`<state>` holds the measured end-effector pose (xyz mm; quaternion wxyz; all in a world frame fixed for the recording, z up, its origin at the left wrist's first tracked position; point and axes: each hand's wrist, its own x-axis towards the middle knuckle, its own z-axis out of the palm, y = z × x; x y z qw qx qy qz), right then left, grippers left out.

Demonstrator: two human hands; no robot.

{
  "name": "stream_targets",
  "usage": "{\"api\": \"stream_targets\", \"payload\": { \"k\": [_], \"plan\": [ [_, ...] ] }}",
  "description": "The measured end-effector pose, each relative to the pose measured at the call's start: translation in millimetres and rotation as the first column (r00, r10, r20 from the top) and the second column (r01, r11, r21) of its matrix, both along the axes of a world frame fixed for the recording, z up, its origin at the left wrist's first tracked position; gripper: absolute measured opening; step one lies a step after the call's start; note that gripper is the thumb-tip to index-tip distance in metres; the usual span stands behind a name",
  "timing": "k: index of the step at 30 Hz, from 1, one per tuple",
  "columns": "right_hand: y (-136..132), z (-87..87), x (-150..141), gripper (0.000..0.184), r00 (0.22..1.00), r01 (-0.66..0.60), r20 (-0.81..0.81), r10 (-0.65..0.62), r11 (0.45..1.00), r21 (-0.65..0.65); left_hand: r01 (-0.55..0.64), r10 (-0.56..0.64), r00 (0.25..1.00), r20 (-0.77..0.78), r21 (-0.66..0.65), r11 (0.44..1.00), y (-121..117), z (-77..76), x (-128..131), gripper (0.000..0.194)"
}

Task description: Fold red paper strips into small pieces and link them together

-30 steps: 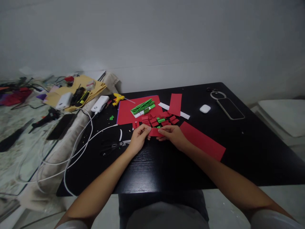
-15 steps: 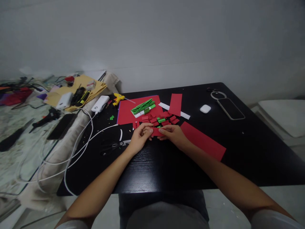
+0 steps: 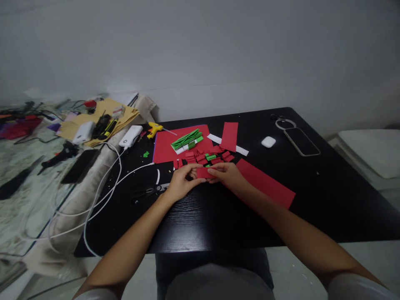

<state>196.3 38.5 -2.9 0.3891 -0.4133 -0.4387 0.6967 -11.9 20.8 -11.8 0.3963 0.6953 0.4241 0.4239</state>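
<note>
A small red paper strip point(image 3: 203, 173) is held between both hands, just above the black table. My left hand point(image 3: 183, 182) grips its left end, with the thumb along the lower edge and fingers behind. My right hand point(image 3: 227, 174) pinches the right end, thumb on top. Just beyond the fingers lies a pile of folded red paper pieces point(image 3: 201, 159), with a few green folded pieces point(image 3: 211, 157) among them. Behind it, a green folded paper bundle point(image 3: 186, 140) rests on a red sheet point(image 3: 163, 146). A larger red paper point(image 3: 268, 185) lies partly beneath my right forearm.
Black-handled pliers or cutters point(image 3: 153, 190) lie left of my left hand. A yellow glue gun point(image 3: 154, 130), a white power bank point(image 3: 131, 136) and white cables point(image 3: 117, 183) are at the left. A white case point(image 3: 268, 142) and a phone point(image 3: 301, 141) lie on the right.
My left thumb has slid down off the face of the red strip to its lower edge, showing more of the strip. My right hand keeps its pinch.
</note>
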Motion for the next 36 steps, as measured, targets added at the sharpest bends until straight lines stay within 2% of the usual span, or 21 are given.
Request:
{"api": "stream_targets", "payload": {
  "k": [7, 18, 25, 27, 31, 36],
  "plan": [
    [-1, 4.5, 1, 0.037, 1.0, -0.004, 0.002, 0.004, 1.0, -0.002, -0.014, 0.014, 1.0, -0.02, 0.027, 1.0, -1, -0.7, 0, 0.048],
    [-1, 1.5, 0, 0.038, 1.0, -0.013, -0.01, 0.014, 1.0, 0.012, -0.015, 0.015, 1.0, 0.023, 0.011, 1.0, -2, 4.3, 1, 0.044],
    [-1, 0.7, -1, 0.04, 1.0, 0.017, 0.003, -0.017, 0.999, 0.027, 0.044, -0.039, 0.997, 0.072, -0.071, 0.996, -2, 10.6, 3, 0.052],
    [-2, 0.0, -1, 0.041, 1.0, 0.024, 0.003, -0.024, 0.999, 0.043, 0.031, -0.019, 0.995, 0.102, -0.113, 0.993, -3, 11.6, 5, 0.05],
    [-3, -0.4, -3, 0.04, 1.0, 0.025, 0.014, -0.027, 0.995, 0.094, -0.047, 0.083, 0.985, 0.149, -0.235, 0.971, -4, 9.6, 8, 0.032],
    [-5, 0.2, -5, 0.038, 0.998, 0.054, 0.034, -0.059, 0.99, 0.128, -0.074, 0.093, 0.993, 0.076, -0.222, 0.972, -4, 7.0, 7, 0.033]
  ]
}}
